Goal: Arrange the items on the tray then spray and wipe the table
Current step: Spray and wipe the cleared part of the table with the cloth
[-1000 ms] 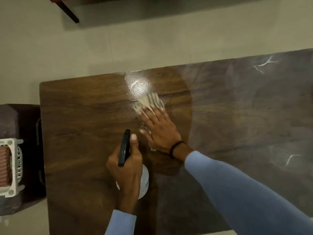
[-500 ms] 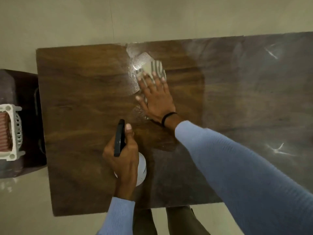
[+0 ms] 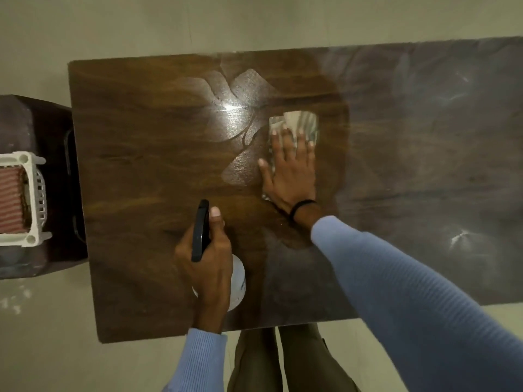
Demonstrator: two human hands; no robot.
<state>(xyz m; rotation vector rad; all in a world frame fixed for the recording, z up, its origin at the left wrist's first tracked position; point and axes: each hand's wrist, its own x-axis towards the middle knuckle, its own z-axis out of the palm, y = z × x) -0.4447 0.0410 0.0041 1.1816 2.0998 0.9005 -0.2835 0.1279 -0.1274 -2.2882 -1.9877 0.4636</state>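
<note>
Right hand [image 3: 291, 174] presses cloth [image 3: 301, 123] on table [image 3: 135, 142], well inside edges.

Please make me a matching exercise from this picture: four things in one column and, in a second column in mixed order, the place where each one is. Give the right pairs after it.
Things
1. spray bottle
2. cloth
3. white basket
4. wet streaks

Places
A. on the dark stand beyond the left end of the table
B. under the flat right hand
C. gripped by the left hand
D. shining on the table, left of the cloth

Right pairs: 1-C, 2-B, 3-A, 4-D.
</note>
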